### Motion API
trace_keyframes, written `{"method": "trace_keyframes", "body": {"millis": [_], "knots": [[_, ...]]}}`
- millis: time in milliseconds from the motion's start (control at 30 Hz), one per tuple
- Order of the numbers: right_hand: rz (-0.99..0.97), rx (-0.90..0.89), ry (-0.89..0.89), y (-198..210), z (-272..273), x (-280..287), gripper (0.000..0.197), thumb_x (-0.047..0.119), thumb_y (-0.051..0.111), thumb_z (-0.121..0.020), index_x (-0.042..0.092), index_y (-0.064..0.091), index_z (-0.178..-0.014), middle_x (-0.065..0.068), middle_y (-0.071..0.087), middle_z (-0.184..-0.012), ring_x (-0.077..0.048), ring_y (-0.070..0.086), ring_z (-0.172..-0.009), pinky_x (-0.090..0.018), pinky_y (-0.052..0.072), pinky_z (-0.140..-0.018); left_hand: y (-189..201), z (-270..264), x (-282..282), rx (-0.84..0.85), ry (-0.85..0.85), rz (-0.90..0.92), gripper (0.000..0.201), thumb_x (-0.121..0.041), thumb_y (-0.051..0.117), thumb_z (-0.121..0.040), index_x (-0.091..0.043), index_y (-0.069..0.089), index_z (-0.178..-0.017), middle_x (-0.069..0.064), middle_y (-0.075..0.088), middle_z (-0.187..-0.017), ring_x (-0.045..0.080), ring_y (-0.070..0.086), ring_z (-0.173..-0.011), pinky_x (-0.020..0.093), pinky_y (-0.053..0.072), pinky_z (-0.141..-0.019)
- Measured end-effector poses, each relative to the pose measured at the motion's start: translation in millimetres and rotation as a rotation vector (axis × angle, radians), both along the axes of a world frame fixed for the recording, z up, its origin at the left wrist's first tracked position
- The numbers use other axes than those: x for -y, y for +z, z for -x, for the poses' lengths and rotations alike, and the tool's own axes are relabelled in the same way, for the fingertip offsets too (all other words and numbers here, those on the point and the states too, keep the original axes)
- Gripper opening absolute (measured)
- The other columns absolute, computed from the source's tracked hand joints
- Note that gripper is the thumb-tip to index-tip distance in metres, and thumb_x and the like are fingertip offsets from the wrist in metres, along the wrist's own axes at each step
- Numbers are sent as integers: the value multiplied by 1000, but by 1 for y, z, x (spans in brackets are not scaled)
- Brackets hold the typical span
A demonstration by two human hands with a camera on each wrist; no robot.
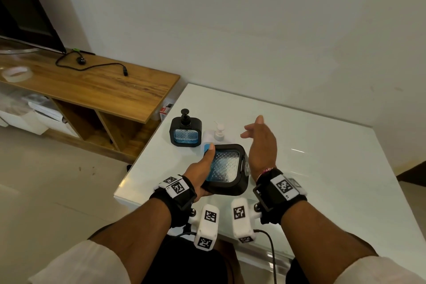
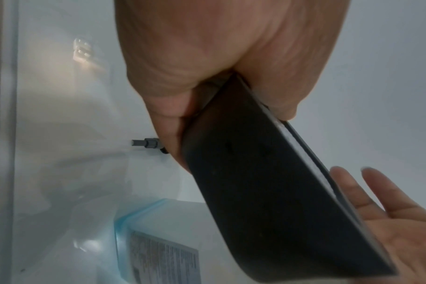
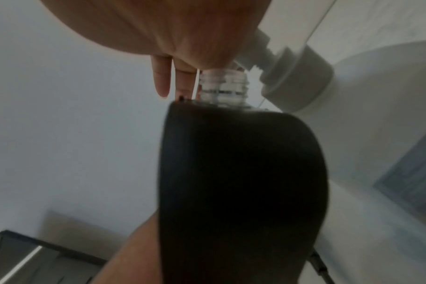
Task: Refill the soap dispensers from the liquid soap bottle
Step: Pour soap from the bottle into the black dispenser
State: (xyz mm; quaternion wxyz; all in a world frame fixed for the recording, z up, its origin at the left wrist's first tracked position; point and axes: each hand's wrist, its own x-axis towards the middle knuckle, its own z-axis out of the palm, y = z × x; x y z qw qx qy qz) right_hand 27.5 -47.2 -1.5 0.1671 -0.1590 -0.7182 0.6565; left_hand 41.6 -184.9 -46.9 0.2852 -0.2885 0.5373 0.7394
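Two black dispensers: one (image 1: 227,168) gripped by left hand (image 1: 202,168) at frame center, one (image 1: 185,130) upper left. One soap bottle (image 1: 219,132). Right hand (image 1: 260,143) spread, empty.

Two black soap dispensers (image 1: 227,168) (image 1: 185,132), one liquid soap bottle (image 2: 156,247), one white pump (image 1: 219,131), two hands (image 1: 201,169) (image 1: 261,140).

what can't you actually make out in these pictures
- Soap bottle: mostly behind the held dispenser and left hand in the head view; cut off by the bottom edge in the left wrist view.
- Held dispenser's open neck: blurred in the right wrist view, so its fill level is unclear.
- Right hand fingers: mostly hidden by the palm in the right wrist view.
- Bottle label text: too blurred to read.
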Motion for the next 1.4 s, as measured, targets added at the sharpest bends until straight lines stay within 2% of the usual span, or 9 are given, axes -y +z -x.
{"method": "trace_keyframes", "body": {"millis": [267, 467, 533, 633, 833, 967, 1167, 1300, 1400], "knots": [[69, 15, 2, 0, 0, -5, 58, 55, 33, -100, 9, 67, -94, -10, 72, -89, -16, 63, -92, -22, 35, -76, 4, -6, -3, 2, 0, -9, 55, -67, 61, -89, -14, 62, -104, 14, 72, -100, 32, 71, -90, 44, 60, -71], [133, 13, -21, 10, 2, -5, 59, 52, 29, -102, 7, 66, -97, -11, 72, -93, -12, 61, -92, -32, 37, -87, 1, -3, -2, 3, 26, -17, 63, -68, 66, -84, -12, 63, -113, 18, 73, -110, 37, 72, -100, 54, 59, -92], [136, 14, -21, 8, 1, -5, 59, 52, 29, -102, 7, 66, -97, -12, 71, -93, -11, 61, -91, -32, 36, -88, -1, -2, -2, 8, 25, -11, 62, -69, 66, -84, -12, 62, -110, 18, 72, -111, 37, 71, -101, 55, 58, -94], [150, 11, -29, 8, 4, -5, 59, 52, 28, -102, 7, 66, -96, -12, 71, -92, -12, 61, -91, -32, 36, -87, -5, 1, -2, 3, 27, -12, 68, -70, 66, -82, -12, 63, -116, 19, 73, -112, 38, 72, -101, 56, 58, -94], [142, -12, -29, 7, 5, -4, 58, 50, 29, -103, 6, 66, -94, -12, 71, -90, -14, 62, -91, -26, 37, -81, -4, 2, -2, -10, 34, -4, 74, -75, 60, -84, -12, 62, -123, 18, 72, -117, 37, 72, -103, 54, 59, -93], [-66, -39, 46, 1, -3, 3, 51, 45, 33, -103, 9, 66, -89, -5, 68, -83, -7, 60, -81, -7, 36, -71, 0, -1, -3, -24, 26, 26, 73, -76, 50, -89, -14, 58, -127, 16, 70, -118, 35, 70, -102, 49, 60, -87], [113, 1, -2, 5, 1, -5, 57, 54, 32, -100, 10, 67, -91, -9, 72, -89, -16, 64, -94, -33, 39, -90, -3, -2, -2, -24, 11, -3, 81, -79, 49, -87, -14, 58, -134, 17, 71, -121, 37, 70, -106, 55, 59, -91], [171, -9, -6, 11, 0, -4, 54, 51, 32, -102, 11, 65, -87, -10, 71, -87, -15, 63, -92, -33, 36, -90, -5, -2, -2, -36, 27, -59, 79, -79, 45, -89, -16, 60, -134, 17, 72, -121, 38, 70, -108, 58, 57, -94], [181, 7, -23, 10, 1, -5, 55, 53, 31, -101, 12, 65, -87, -10, 72, -87, -13, 63, -91, -33, 35, -87, -5, -1, -3, -32, 28, -91, 75, -78, 40, -92, -18, 63, -130, 17, 73, -120, 37, 70, -107, 54, 59, -91]]}}
